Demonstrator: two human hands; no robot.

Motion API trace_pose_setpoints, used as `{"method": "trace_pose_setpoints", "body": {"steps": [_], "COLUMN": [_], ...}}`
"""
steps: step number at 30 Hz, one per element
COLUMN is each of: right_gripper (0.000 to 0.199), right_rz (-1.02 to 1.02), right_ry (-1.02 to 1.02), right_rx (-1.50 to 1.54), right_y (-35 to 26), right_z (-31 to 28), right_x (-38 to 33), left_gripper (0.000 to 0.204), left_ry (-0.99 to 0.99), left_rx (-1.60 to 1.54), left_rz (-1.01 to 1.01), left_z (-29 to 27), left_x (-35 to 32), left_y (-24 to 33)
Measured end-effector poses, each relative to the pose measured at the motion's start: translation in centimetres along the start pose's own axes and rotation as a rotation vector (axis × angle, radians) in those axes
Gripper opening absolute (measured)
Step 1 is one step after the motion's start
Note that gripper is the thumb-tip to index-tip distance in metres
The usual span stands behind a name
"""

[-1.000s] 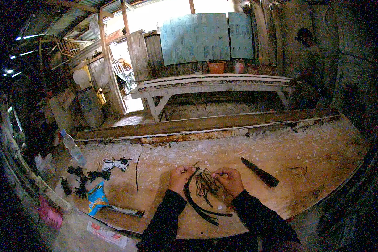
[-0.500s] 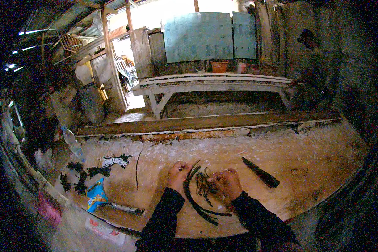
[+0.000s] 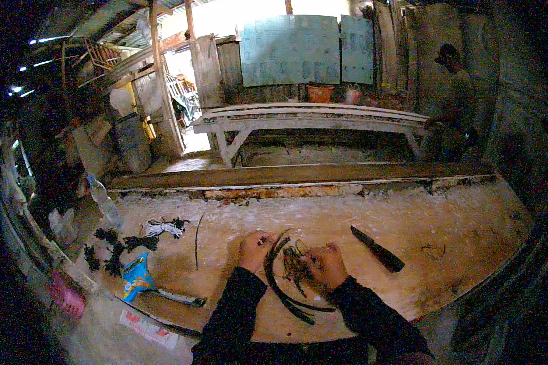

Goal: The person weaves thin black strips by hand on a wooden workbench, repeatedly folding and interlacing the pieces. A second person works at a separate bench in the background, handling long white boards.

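Observation:
My left hand is closed at the upper end of some dark curved strips, which bow down to the right over the wooden table. My right hand is pinched on a tangled bundle of thin dark strands, just right of the strips. Its fingertips are partly hidden by the strands. To the right of that hand lies a knife, its pointed blade toward the far left. One thin dark strip lies alone to the left of my left hand.
Bundles of black cord and a white cord bundle lie on the left. Near them are a blue packet, a long thin tool and a clear plastic bottle. Beyond a raised ledge, a person is by a bench.
The view has shifted slightly. My right hand and the strand bundle have turned a little; both hands keep nearly the same places over the table.

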State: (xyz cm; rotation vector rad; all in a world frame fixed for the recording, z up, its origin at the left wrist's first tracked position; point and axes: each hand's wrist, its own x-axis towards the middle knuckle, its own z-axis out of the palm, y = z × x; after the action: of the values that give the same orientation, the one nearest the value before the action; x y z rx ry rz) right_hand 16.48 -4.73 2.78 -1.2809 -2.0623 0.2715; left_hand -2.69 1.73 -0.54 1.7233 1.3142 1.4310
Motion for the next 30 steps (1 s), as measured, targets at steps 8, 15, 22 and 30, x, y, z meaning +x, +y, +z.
{"method": "trace_pose_setpoints", "body": {"steps": [8, 15, 22, 30], "right_gripper": [0.015, 0.016, 0.018, 0.013], "right_rz": [0.02, -0.079, 0.02, 0.018], "right_ry": [0.255, 0.231, 0.275, 0.274], "right_rx": [-0.045, -0.15, -0.039, 0.088], "right_y": [3.0, 3.2, 3.4, 3.6], "right_z": [0.1, -0.1, 0.2, 1.0], "right_x": [1.0, 0.9, 1.1, 1.0], "left_gripper": [0.022, 0.023, 0.025, 0.023], "left_ry": [-0.234, -0.284, -0.344, -0.156], "left_rx": [0.332, 0.479, 0.581, 0.316], "left_rz": [-0.021, -0.117, -0.113, -0.074], "left_z": [-0.8, -1.9, -1.8, -1.4], "left_x": [-1.1, -1.1, -0.9, -0.3], "left_y": [1.1, 1.9, 0.7, -1.1]}}
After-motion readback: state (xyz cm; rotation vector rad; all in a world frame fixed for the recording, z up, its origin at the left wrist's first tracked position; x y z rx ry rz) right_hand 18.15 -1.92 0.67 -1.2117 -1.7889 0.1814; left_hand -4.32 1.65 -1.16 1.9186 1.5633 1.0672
